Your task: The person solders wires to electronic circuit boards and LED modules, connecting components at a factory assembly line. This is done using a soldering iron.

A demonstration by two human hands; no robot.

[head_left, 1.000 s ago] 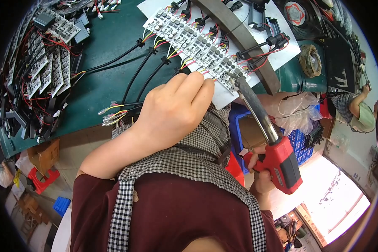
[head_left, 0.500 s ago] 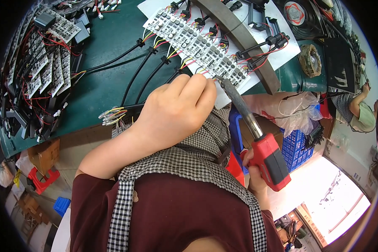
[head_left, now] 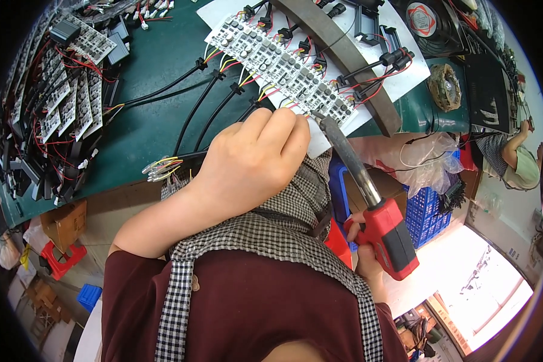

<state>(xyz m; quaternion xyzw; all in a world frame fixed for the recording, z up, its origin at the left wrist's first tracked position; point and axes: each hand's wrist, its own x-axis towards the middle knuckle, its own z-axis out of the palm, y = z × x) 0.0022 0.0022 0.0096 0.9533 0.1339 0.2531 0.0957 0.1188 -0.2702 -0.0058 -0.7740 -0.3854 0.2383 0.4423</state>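
A green workbench (head_left: 157, 90) fills the upper part of the view, and a white sheet (head_left: 398, 78) lies along its near right edge. On that sheet rests a long strip of small circuit boards (head_left: 283, 63), running diagonally from the far side down toward the near edge, with a dark metal bar (head_left: 344, 57) lying across the sheet just beside it. Black cables (head_left: 193, 102) with coloured wire ends fan out from the strip toward the left across the bench. More circuit boards with red and black wires (head_left: 48, 108) are heaped along the left edge.

The left hand (head_left: 247, 163) is curled closed at the near edge of the bench, its fingertips (head_left: 283, 123) pressed down at the lower end of the strip; what they pinch is hidden. The right hand (head_left: 365, 253) sits well below the bench edge, clamped around the red handle of a soldering gun (head_left: 374, 211), whose grey barrel slants up so that its tip meets the strip's lower end just beside the left fingertips. A small black fan (head_left: 422, 18) stands at the far right corner.
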